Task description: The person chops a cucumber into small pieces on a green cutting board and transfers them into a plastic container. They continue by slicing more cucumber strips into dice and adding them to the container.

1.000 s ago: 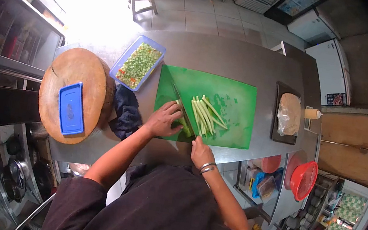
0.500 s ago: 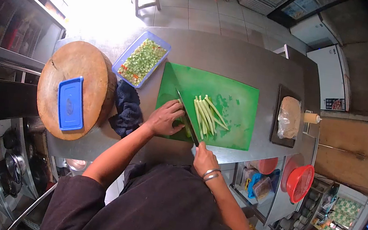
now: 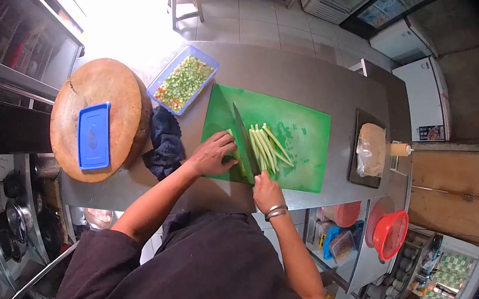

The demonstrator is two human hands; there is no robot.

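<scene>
My right hand (image 3: 268, 191) is wrapped around the handle of a long kitchen knife (image 3: 245, 137), its blade slanting away to the upper left over the green cutting board (image 3: 308, 141). My left hand (image 3: 213, 154) presses on a pale green cucumber piece (image 3: 241, 168) on the board's left part, fingers bent; the hand partly hides it. The blade lies just right of those fingers, with its flat side showing. Right of the blade lies a bundle of cut cucumber sticks (image 3: 268, 147). Wet marks show on the board beside them.
A blue-rimmed container (image 3: 152, 89) holds diced green and orange vegetables. Left of the board are a dark cloth (image 3: 165, 142) and a round wooden block (image 3: 80, 87) bearing a blue lid (image 3: 94, 135). A dark tray (image 3: 364, 179) with a plastic-wrapped item stands on the right of the metal table (image 3: 300, 66).
The knife has shifted slightly away from my left fingers and turned to show more of its flat side. My right hand has moved a little forward. My left hand stays on the cucumber piece.
</scene>
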